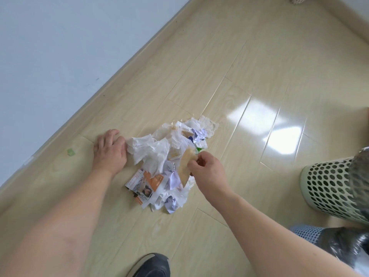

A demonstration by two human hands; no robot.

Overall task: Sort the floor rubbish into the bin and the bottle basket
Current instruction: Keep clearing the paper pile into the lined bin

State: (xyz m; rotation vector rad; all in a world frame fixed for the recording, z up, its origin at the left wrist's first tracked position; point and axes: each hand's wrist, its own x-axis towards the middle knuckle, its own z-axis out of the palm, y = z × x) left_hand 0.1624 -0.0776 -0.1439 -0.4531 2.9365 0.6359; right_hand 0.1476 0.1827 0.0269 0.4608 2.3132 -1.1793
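Glossy pale wood-grain floor point(229, 62) runs out from the heap point(167, 160), a loose mound of crumpled white tissue, clear film and torn printed paper. Right of the heap stands a round, pale green perforated bin point(327, 186) (dark liner inside); nearer the person than the bin, a blue mesh basket point(305, 232) with a black bag. The left hand point(110, 148) clutches tissue at the heap's left edge. The right hand point(205, 168) pinches a tan, grainy scrap point(184, 166) over the heap's right side.
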